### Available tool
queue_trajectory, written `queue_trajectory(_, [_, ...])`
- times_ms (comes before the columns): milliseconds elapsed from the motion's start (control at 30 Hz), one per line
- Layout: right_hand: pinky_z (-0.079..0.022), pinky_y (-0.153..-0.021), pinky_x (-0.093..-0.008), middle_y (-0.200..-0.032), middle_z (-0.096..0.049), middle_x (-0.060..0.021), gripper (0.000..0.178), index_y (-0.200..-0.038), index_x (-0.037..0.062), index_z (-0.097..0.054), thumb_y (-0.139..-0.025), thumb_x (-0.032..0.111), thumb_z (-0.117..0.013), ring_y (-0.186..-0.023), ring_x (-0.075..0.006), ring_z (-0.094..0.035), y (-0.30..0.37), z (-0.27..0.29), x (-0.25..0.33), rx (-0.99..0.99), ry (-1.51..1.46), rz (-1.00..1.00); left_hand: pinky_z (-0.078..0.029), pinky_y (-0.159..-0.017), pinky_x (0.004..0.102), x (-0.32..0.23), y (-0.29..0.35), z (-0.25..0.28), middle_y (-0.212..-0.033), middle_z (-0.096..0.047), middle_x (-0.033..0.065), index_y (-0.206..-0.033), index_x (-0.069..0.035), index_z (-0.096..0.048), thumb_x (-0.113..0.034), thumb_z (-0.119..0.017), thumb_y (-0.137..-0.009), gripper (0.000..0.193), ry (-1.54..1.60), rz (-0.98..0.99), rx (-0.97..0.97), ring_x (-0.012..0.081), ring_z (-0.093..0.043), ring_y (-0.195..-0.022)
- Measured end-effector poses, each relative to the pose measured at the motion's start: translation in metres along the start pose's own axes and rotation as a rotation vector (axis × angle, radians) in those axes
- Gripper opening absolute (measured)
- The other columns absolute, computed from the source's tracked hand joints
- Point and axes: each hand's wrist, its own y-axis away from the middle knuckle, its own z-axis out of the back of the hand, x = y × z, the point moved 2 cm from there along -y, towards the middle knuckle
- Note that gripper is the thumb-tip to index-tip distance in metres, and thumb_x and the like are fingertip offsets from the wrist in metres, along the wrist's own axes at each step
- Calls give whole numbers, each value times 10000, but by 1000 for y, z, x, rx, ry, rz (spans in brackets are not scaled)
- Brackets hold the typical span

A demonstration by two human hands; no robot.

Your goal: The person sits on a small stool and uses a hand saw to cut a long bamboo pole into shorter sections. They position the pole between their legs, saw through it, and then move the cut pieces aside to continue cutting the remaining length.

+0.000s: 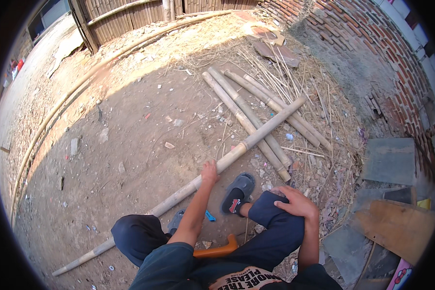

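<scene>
A long bamboo pole slants across the ground from the lower left to the upper right. Its far end lies over several shorter bamboo pieces. My left hand is closed around the pole near its middle, just past my left knee; part of its grip is hidden. On my bent right knee rests my right hand, fingers spread, holding nothing. Beside my sandalled right foot lies a small bright blue object, its kind unclear. Between my legs shows a curved orange-brown piece, mostly covered.
A long bent bamboo pole curves along the left and far side. Straw and thin sticks lie by the brick wall. Boards and grey slabs are stacked at the right. A bamboo fence stands at the back.
</scene>
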Motion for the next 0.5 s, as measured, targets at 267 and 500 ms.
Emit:
queue_trajectory(267, [-442,-1056,-442,-1288,-590,-237,506,-1356,52,-562,-914,262,-690,-1224,-420,-565,-1,4,6,38,-36,-42,-517,-1029,486,4,-3,-5,-1344,-510,228,-1386,-64,-406,-330,-909,-695,895,-16,-35,-11,398,-535,-1275])
queue_trajectory(500, [-447,-1053,-440,-1305,-591,-240,498,-1333,21,-568,-906,241,-701,-1216,-423,-570,-1,2,-1,7,-63,-6,-521,-1029,486,8,2,-10,-1376,-475,230,-1415,-79,-373,-306,-901,-701,916,12,-21,-27,404,-486,-1320])
